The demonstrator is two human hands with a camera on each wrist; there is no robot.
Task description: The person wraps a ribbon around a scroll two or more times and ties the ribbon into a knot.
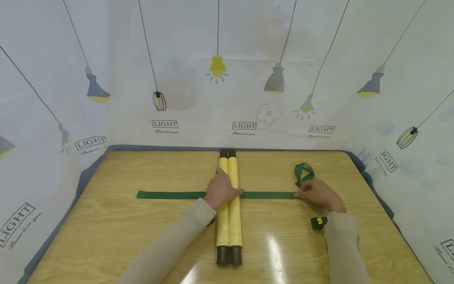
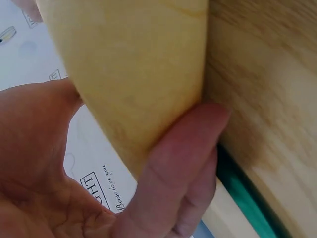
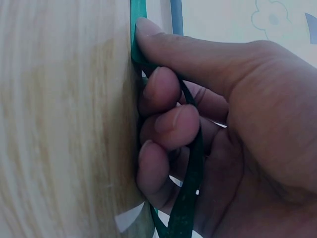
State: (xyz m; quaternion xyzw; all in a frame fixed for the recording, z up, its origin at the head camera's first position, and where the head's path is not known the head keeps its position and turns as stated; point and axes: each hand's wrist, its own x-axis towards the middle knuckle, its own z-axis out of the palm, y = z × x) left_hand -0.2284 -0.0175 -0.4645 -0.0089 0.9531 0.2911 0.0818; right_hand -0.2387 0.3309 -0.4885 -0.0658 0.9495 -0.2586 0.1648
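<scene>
Two yellow tubes (image 1: 228,227) with black end caps lie side by side across a flat green strap (image 1: 269,195). My left hand (image 1: 221,191) grips the tubes near their middle, its thumb reaching over the right side. In the left wrist view, curled fingers (image 2: 173,173) press against a tube's yellow surface (image 2: 133,64). My right hand (image 1: 319,195) pinches the strap near its right part, thumb on top. The right wrist view shows the strap (image 3: 185,198) running over the curled fingers. Beyond the hand, more strap forms a loose loop (image 1: 300,170) on the table.
A small black piece with a yellow label (image 1: 319,223) lies beside the right wrist. Another dark object (image 1: 211,222) is mostly hidden by the left sleeve. The wooden table (image 1: 159,169) is bordered by a lamp-printed cloth (image 1: 198,130) at the back and sides.
</scene>
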